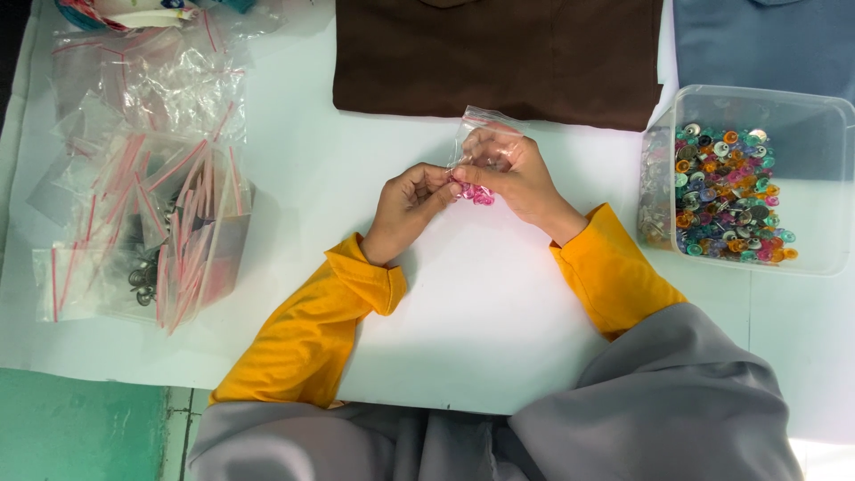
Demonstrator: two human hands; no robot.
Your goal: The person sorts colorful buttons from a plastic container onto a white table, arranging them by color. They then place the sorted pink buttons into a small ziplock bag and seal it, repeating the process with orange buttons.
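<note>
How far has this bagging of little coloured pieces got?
Done: several filled zip bags lie at the left. In hand: both hands, left hand and right hand, hold a small clear bag with pink pieces. Left: the clear tub holds many more.

Yellow cuffed sleeves (312,330), grey draped garment (641,401)

Open white table (499,303) lies between the two yellow sleeves and just ahead of the hands, room enough to pass there. To the left, a heap of clear bags (151,205) blocks the way, spreading up to the far corner. To the right, the clear tub (837,178) of coloured buttons stands close beside the right sleeve. Straight ahead, brown cloth (499,58) covers the far edge, with blue cloth (766,40) beside it behind the tub.
</note>
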